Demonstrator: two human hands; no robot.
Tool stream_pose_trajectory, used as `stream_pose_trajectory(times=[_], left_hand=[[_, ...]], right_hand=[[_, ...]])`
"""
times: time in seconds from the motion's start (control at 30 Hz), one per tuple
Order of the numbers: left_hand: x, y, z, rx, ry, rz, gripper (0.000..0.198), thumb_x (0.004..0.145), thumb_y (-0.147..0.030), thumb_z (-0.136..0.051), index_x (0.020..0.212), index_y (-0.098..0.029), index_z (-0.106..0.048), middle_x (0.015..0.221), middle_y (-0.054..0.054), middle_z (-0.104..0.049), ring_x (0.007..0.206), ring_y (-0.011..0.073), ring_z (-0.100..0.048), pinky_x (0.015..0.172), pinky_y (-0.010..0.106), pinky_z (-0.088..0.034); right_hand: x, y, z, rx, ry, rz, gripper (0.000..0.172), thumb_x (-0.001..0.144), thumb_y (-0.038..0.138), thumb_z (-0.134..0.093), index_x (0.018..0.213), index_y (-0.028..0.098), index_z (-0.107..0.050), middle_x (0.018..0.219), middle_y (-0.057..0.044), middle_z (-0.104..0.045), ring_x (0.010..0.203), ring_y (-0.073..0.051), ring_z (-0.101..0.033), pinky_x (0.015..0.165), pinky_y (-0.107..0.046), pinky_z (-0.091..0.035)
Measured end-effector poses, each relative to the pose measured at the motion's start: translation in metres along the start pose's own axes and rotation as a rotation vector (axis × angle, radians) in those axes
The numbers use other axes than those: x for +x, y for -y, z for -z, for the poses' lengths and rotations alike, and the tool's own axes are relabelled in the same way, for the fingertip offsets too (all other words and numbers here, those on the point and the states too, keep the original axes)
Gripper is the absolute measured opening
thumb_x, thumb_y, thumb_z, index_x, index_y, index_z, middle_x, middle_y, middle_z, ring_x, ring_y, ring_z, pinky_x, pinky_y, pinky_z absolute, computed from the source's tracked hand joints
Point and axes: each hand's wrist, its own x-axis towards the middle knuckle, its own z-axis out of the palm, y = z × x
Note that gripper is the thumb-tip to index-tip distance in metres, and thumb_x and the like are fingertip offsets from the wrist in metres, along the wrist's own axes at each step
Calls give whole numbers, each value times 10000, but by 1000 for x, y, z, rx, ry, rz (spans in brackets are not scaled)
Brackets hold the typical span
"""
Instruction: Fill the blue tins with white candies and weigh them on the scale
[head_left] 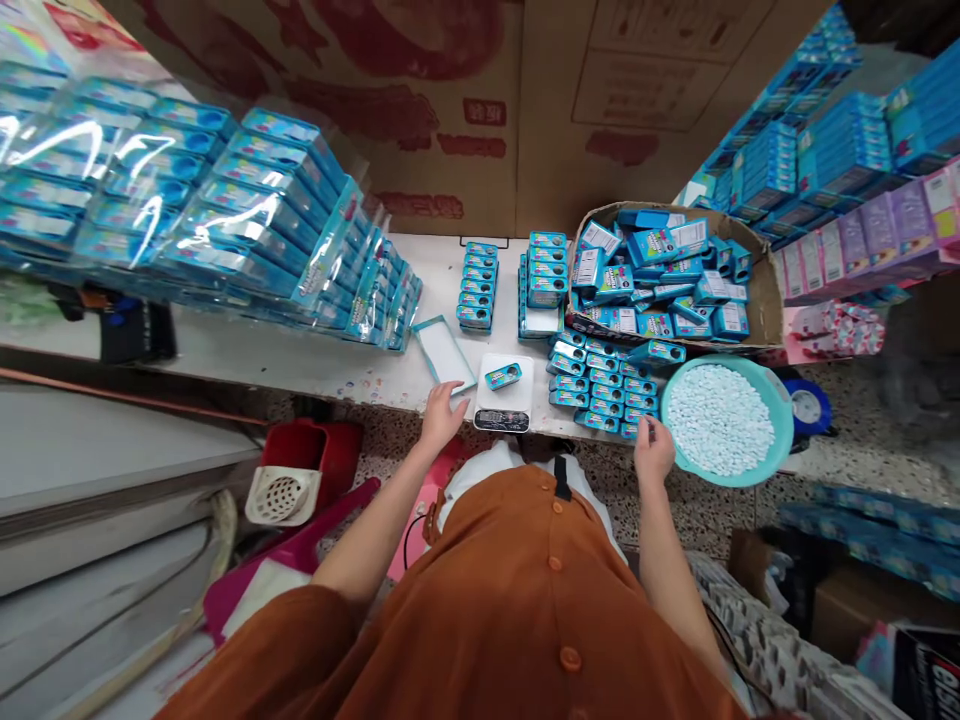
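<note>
My left hand [444, 415] lies palm down with its fingers apart, next to the lower corner of a white tray with a teal rim [444, 355]. To its right a digital kitchen scale [502, 392] carries one blue tin [502, 376]. My right hand [655, 448] is curled at the table's front edge, its fingertips at the near end of rows of blue tins [604, 385]. Whether it holds anything is hidden. Just beyond it stands a teal basin [720, 481] full of pale blue-white mints [720, 418].
Two stacks of tins [478, 287] stand on the white table [360, 375], beside a cardboard box of blue packs [765, 300]. Plastic-wrapped packs [225, 200] are heaped at left. A red bucket [307, 460] and a magenta dustpan [285, 560] are on the floor.
</note>
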Motion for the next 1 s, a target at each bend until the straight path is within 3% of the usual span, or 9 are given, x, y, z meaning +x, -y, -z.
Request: stream_pose_trajectory(times=[0.13, 0.3, 0.43, 0.57, 1.0], left_hand=[[3, -7, -3, 3, 11, -18, 308, 821, -312, -531, 1101, -190, -569, 1104, 107, -612, 1086, 277, -528, 979, 427, -412], [-3, -8, 2, 9, 2, -31, 310, 831, -363, -515, 1088, -199, -570, 1098, 98, -622, 1082, 272, -538, 984, 427, -410], [-13, -2, 2, 53, -27, -13, 341, 823, -432, -509, 1061, -197, -575, 1062, 105, -627, 1051, 289, -554, 971, 449, -417], [-26, -6, -2, 85, -53, -2, 356, 820, -468, -503, 1042, -200, -580, 1022, 109, -628, 1019, 301, -563, 962, 472, -420], [-49, -50, -35, 78, -67, 85, 342, 816, -446, -512, 1054, -209, -575, 1064, 102, -626, 1059, 289, -554, 979, 453, -406]], right_hand=[[8, -30, 4, -55, -49, -83, 472, 852, 490, -433, 1070, 134, -653, 940, -129, -630, 741, -199, -535, 761, -331, -412], [39, -64, 8, -87, -114, -198, 433, 816, 380, -456, 1083, 89, -634, 976, -157, -607, 785, -212, -534, 795, -348, -417], [64, -81, 15, -87, -58, -130, 364, 785, 309, -463, 1035, 106, -634, 955, -129, -597, 796, -198, -516, 820, -342, -415], [81, -90, 18, -102, 8, -23, 315, 775, 291, -478, 1009, 137, -620, 939, -99, -580, 798, -183, -492, 808, -321, -405], [101, -102, 30, -154, 86, 52, 196, 809, 293, -479, 840, 163, -623, 837, -86, -598, 789, -195, -507, 749, -301, -381]])
